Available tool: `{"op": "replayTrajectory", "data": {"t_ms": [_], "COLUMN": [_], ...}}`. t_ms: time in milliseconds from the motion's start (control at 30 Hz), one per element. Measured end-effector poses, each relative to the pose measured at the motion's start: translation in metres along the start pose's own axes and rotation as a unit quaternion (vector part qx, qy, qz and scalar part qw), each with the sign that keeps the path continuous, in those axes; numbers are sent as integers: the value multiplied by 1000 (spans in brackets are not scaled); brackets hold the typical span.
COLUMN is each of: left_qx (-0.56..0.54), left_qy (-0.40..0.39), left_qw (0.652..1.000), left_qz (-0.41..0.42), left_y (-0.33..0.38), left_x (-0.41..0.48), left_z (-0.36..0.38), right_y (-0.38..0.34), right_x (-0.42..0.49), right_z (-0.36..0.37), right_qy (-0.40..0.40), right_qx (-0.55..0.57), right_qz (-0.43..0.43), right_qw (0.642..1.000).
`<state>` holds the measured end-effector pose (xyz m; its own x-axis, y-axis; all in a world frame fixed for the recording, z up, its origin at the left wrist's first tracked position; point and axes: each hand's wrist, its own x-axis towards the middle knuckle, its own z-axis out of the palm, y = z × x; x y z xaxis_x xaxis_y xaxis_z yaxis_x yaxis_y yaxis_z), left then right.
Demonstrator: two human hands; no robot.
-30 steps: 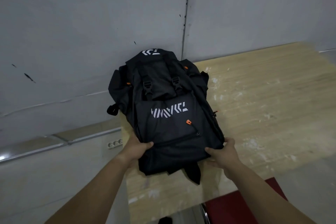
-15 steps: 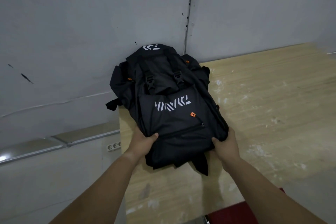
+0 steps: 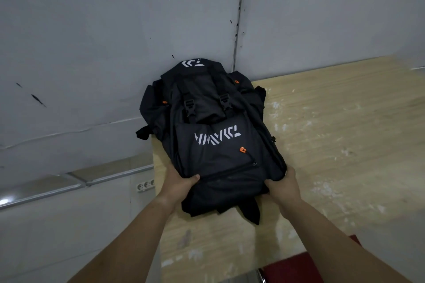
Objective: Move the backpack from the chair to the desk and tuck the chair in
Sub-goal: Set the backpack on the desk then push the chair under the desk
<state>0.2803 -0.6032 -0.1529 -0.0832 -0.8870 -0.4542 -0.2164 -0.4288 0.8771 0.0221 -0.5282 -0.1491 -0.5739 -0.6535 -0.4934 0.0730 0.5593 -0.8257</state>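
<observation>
One head-worn wide-angle view looks forward and down, close over the desk's (image 3: 333, 135) near left corner toward the far wall (image 3: 92, 41).

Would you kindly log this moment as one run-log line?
backpack: lying on desk, top against wall | left hand: gripping bottom corner | right hand: gripping bottom corner | chair: not yet tucked

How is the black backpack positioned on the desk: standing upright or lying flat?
Lying flat: the backpack rests on the desk front face up, logo and buckles showing, its top against the wall.
</observation>
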Motion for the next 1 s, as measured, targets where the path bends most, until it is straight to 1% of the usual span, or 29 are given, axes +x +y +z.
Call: {"op": "replayTrajectory", "data": {"t_ms": [100, 133, 167, 200, 233, 267, 300, 333, 400, 433, 500, 600, 733, 800, 900, 1000], "left_qx": [1, 22, 83, 178, 260, 301, 302, 276, 191, 155, 122, 130, 143, 175, 255, 306], "left_qy": [7, 14, 41, 79, 121, 147, 158, 158, 123, 103, 89, 82, 87, 85, 87, 45], "left_qw": [1000, 1000, 996, 981, 958, 941, 937, 941, 961, 970, 977, 976, 972, 967, 954, 943], "left_qz": [4, 7, 8, -5, -24, -50, -81, -114, -155, -158, -152, -155, -162, -162, -135, -128], "left_y": [6, 8, 7, 4, -2, -11, -22, -35, -58, -66, -70, -67, -69, -66, -59, -52], "left_x": [-15, -21, -27, -34, -43, -52, -60, -69, -80, -82, -80, -75, -73, -73, -79, -92], "left_z": [-2, -1, 1, 3, 5, 6, 6, 5, 1, -1, -4, -5, -4, -5, -7, -5], "right_y": [2, 1, 1, 1, 1, 3, 6, 13, 34, 46, 66, 76, 73, 68, 56, 45], "right_x": [-7, -9, -10, -11, -12, -14, -17, -22, -29, -34, -39, -38, -39, -41, -45, -55], "right_z": [-7, -9, -9, -8, -8, -8, -9, -12, -20, -23, -25, -25, -30, -37, -53, -79], "right_qy": [-22, -27, -22, 0, 42, 94, 146, 188, 225, 217, 163, 99, 56, 36, 2, -35], "right_qx": [-14, -20, -31, -53, -93, -143, -186, -209, -208, -208, -221, -246, -274, -279, -277, -238], "right_qz": [8, 7, 0, -7, -4, 11, 39, 73, 133, 158, 181, 162, 167, 164, 144, 103], "right_qw": [1000, 999, 999, 999, 995, 985, 971, 957, 943, 941, 944, 950, 946, 946, 950, 965]}}
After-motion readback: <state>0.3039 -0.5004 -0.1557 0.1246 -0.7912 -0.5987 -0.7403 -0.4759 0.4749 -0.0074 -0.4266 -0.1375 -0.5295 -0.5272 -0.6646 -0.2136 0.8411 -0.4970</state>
